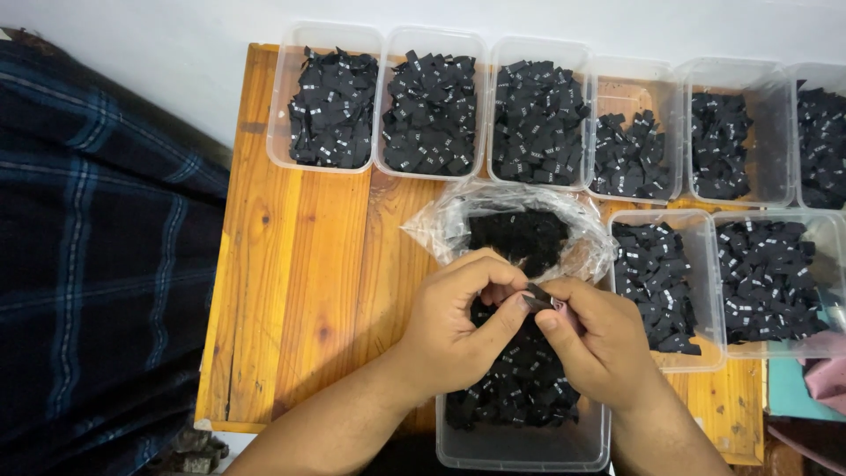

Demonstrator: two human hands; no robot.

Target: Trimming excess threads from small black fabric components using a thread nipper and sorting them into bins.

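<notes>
both hands meet over the near clear tub (520, 445) of black labels. left hand (454, 330) and right hand (599, 339) both pinch one small black label (539, 300) between fingertips, just above that tub. open plastic bag (449, 220) of labels sits right behind, on the wooden table (300, 264).

I see both forearms entering from the lower edge, converging toward centre. My left hand (454, 330) is curled, thumb extended rightward to meet the fingertips. My right hand (599, 344) mirrors it, thumb and forefinger pinched together. The two hands touch at the fingertips, wrists bare, knuckles facing up.
</notes>
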